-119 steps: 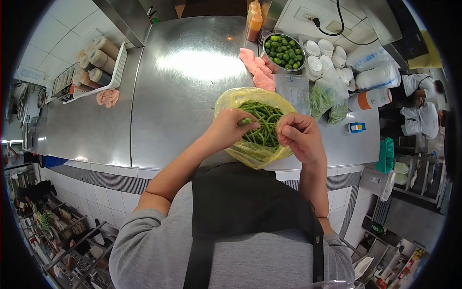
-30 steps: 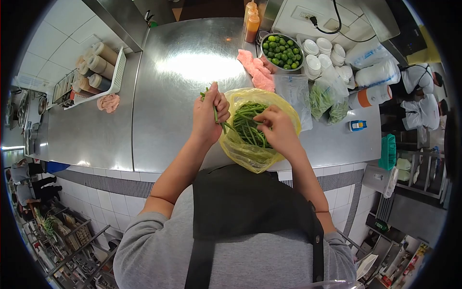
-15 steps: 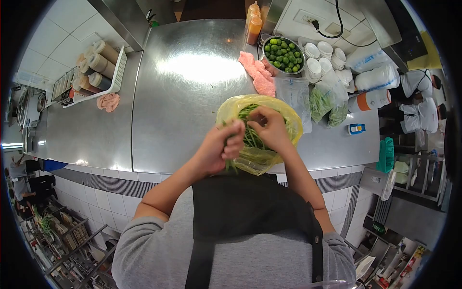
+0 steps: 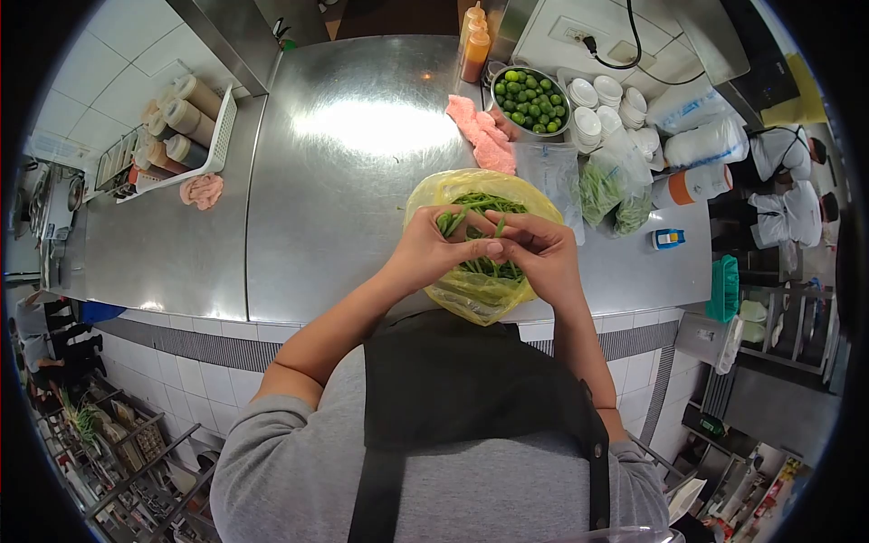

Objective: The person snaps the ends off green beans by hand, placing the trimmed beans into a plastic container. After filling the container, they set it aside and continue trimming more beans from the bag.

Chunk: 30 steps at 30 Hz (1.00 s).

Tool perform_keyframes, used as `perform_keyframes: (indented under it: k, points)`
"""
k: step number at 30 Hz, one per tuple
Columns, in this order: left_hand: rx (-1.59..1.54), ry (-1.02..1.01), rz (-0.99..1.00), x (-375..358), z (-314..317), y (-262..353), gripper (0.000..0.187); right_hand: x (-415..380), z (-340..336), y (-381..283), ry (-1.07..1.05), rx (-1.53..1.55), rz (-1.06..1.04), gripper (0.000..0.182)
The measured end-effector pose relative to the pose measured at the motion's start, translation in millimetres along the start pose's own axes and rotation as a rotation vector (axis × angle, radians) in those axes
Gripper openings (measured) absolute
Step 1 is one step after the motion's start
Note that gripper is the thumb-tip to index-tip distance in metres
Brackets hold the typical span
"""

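Observation:
A yellow plastic bag [image 4: 484,308] lies open on the steel counter [image 4: 335,208], holding green beans [image 4: 489,201]. Above its mouth, my left hand [image 4: 434,246] is closed around several green beans, whose ends show between thumb and fingers. My right hand [image 4: 546,257] meets it from the right with the fingers pinched around a green bean. The fingertips of both hands almost touch over the bag. Part of the beans in the bag is hidden under my hands.
Behind the bag are a pink cloth [image 4: 482,136], a bowl of limes [image 4: 532,101] and sauce bottles [image 4: 474,56]. Bagged greens [image 4: 601,192], white cups [image 4: 587,127] and a small blue item [image 4: 668,239] are to the right. A bottle basket [image 4: 217,149] stands left. People appear at both sides.
My left hand has moved right and up from the bag's left edge to over its middle. My right hand has shifted slightly right and down, and the two hands now meet.

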<state>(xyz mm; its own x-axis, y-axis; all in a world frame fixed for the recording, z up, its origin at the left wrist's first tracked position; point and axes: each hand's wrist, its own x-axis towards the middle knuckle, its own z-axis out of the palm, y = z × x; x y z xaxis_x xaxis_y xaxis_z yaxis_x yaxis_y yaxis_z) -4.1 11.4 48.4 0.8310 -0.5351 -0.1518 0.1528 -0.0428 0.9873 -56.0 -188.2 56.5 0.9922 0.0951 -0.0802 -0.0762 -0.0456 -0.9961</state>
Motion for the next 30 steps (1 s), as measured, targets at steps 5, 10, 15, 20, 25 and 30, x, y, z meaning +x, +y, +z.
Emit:
perform_keyframes:
  k: [5, 10, 15, 20, 25, 30]
  points:
    - [0.111, -0.015, 0.179, -6.3, 2.7, 9.5, 0.024, -1.3, -1.6, 5.9, 0.078, 0.298, 0.116, 0.029]
    - [0.114, 0.020, 0.069, -4.2, 1.0, 5.5, 0.017, -1.7, 4.7, 4.1, 0.004, 0.419, 0.196, 0.029]
    - [0.049, 0.008, 0.075, 0.0, 1.4, 0.1, 0.014, 2.1, 7.9, -0.2, 0.083, 0.513, 0.253, 0.023]
    - [0.092, 0.005, 0.062, 0.3, 1.9, -7.0, 0.012, 6.6, 5.2, 18.1, 0.192, 0.020, -0.171, 0.008]
    - [-0.026, -0.006, -0.031, 5.0, 1.6, -19.0, 0.010, 12.2, 18.1, 21.1, 0.442, -0.537, -0.483, 0.002]
    - [-0.442, -0.037, -0.229, 2.5, -13.9, -10.6, 0.012, 8.3, 1.8, 39.7, 0.175, -0.800, -0.060, 0.015]
